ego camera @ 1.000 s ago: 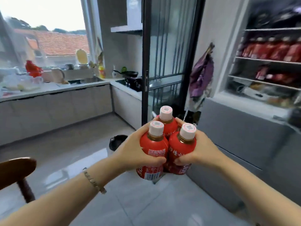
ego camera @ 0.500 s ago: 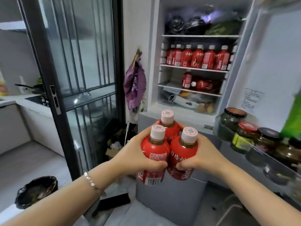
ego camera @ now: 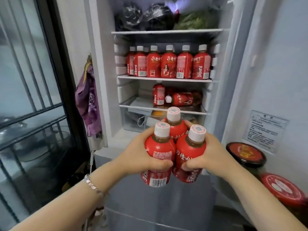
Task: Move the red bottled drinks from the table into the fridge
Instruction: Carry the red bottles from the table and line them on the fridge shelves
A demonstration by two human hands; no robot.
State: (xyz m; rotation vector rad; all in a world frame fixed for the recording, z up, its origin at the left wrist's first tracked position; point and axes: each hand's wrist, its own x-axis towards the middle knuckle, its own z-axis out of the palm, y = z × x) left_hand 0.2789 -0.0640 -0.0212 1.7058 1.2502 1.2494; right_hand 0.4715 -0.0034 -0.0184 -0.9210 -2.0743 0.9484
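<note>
While the fridge (ego camera: 103, 64) stands open, a dark glass door (ego camera: 33, 97) fills the left side of the room. Next to it, a purple cloth (ego camera: 87, 104) hangs on the wall just beside the fridge. A thin bracelet (ego camera: 93, 186) sits on the person's left wrist. The left hand (ego camera: 141, 157) is wrapped tight around the left bottle (ego camera: 159, 157), with the thumb across its front. That bottle is pressed against two more red bottles, so all three stand upright in a tight bunch in front of the fridge, low down, near the clear drawer (ego camera: 131, 120). The back bottle (ego camera: 175, 125) peeks up between the other two. The right hand (ego camera: 210, 155) is clamped on the right bottle (ego camera: 190, 154), thumb in front too. Up on the middle shelf (ego camera: 165, 79), a row of red bottles (ego camera: 168, 64) stands side by side. On the shelf under it, one bottle stands (ego camera: 158, 95) and one lies on its side (ego camera: 182, 99) just beside it. Dark bags (ego camera: 145, 16) and something green sit on the top shelf. Over on the right, jars with red lids (ego camera: 246, 154) sit in the open fridge door.
</note>
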